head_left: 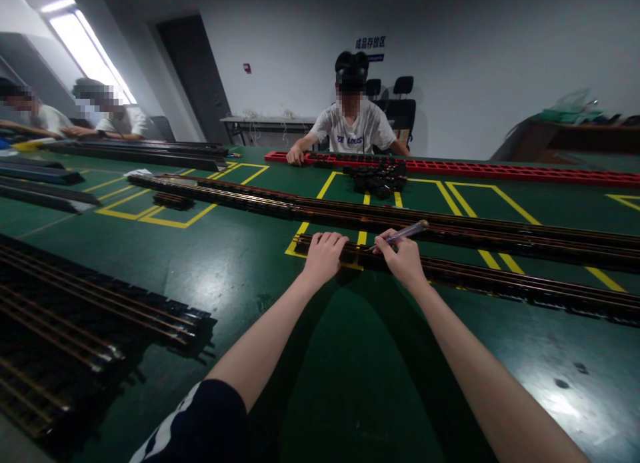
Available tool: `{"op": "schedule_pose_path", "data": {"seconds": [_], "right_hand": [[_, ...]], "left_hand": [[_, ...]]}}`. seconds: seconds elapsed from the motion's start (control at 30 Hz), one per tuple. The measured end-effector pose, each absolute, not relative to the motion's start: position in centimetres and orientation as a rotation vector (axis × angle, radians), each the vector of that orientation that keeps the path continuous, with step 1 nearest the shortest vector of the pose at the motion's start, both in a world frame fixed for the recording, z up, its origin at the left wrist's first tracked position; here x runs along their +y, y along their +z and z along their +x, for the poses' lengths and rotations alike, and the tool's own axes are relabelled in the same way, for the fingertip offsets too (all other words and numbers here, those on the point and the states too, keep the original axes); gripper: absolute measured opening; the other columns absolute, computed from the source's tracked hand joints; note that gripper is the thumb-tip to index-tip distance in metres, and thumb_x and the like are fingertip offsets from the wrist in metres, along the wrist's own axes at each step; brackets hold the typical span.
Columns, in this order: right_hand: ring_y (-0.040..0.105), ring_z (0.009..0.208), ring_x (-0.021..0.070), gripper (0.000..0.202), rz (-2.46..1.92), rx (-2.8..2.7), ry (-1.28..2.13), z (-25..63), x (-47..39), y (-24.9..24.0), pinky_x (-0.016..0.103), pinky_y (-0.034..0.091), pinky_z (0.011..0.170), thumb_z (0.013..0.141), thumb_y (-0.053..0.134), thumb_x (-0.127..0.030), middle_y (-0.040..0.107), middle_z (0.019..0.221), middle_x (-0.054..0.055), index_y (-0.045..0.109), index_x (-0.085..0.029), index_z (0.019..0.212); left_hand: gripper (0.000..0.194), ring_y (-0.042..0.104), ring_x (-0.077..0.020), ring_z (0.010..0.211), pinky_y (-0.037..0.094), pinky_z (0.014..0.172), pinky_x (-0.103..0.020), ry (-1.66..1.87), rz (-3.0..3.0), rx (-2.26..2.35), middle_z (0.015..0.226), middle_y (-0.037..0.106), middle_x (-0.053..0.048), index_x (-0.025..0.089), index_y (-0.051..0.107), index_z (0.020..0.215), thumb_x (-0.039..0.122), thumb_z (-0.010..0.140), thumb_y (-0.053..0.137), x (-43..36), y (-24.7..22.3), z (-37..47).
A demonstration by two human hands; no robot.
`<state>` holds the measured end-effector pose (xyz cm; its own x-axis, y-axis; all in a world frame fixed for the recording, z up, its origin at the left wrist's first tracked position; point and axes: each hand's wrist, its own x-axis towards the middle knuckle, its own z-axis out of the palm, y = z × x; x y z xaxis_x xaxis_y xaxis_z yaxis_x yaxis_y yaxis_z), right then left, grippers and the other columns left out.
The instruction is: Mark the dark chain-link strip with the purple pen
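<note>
A long dark rail assembly with thin copper-coloured strips lies across the green table. Near its left end, my left hand is wrapped over it, fingers on the far side and thumb on the near side. My right hand pinches a slim tool with a clear handle. The tool slants, its thin end pointing down and left at the rail's top between my hands. What the tip touches is too small to tell.
Just beyond lies another long dark rail bundle. More strips fill the left front. Across the table, a person rests a hand on a red slotted frame by black parts. Two people sit far left.
</note>
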<state>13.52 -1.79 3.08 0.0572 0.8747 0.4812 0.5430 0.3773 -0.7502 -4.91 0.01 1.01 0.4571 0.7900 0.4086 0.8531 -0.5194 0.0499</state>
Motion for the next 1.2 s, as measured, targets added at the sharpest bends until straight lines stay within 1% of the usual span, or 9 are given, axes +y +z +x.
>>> {"op": "schedule_pose_path", "data": {"seconds": [0.23,0.4,0.53,0.9,1.2], "right_hand": [[0.065,0.061,0.022,0.028,-1.308,-1.56,0.321,13.92,-1.57,2.91,0.032,0.048,0.064,0.081,0.05,-0.044,0.066,0.055,0.004,0.057,-0.022,0.066],[0.063,0.057,0.0209,0.026,-1.295,-1.613,0.33,13.66,-1.75,2.99,0.032,0.047,0.061,0.082,0.049,-0.042,0.065,0.056,0.004,0.056,-0.022,0.067],[0.061,0.056,0.0197,0.022,-1.282,-1.639,0.347,13.57,-1.83,3.05,0.031,0.046,0.06,0.081,0.05,-0.039,0.065,0.057,0.003,0.055,-0.022,0.068],[0.061,0.057,0.0203,0.02,-1.272,-1.64,0.335,13.6,-1.77,3.1,0.031,0.047,0.06,0.08,0.052,-0.038,0.065,0.058,0.004,0.053,-0.023,0.068],[0.061,0.056,0.0208,0.025,-1.272,-1.643,0.335,13.67,-1.64,2.85,0.032,0.047,0.06,0.081,0.052,-0.044,0.065,0.058,0.004,0.052,-0.023,0.068]], "left_hand": [[0.043,0.055,-0.0222,0.117,0.036,0.101,-0.04,-0.668,-2.574,-1.422,0.123,0.064,-0.008,0.017,0.058,0.117,0.002,0.078,0.047,0.37,0.73,-5.07],[0.045,0.055,-0.0225,0.118,0.036,0.102,-0.042,-0.67,-2.597,-1.381,0.124,0.064,-0.008,0.016,0.057,0.12,0.005,0.077,0.05,0.31,0.83,-5.12],[0.042,0.056,-0.0214,0.116,0.036,0.102,-0.041,-0.681,-2.597,-1.374,0.122,0.065,-0.008,0.015,0.058,0.12,0.006,0.08,0.047,0.21,0.99,-5.05],[0.036,0.058,-0.023,0.112,0.036,0.103,-0.043,-0.749,-2.586,-1.289,0.119,0.066,-0.009,0.016,0.059,0.118,0.027,0.085,0.049,-0.13,1.01,-4.75],[0.035,0.058,-0.0246,0.111,0.039,0.099,-0.042,-0.69,-2.592,-1.32,0.118,0.066,-0.011,0.014,0.058,0.116,0.033,0.087,0.051,0.01,0.69,-4.36]]}}
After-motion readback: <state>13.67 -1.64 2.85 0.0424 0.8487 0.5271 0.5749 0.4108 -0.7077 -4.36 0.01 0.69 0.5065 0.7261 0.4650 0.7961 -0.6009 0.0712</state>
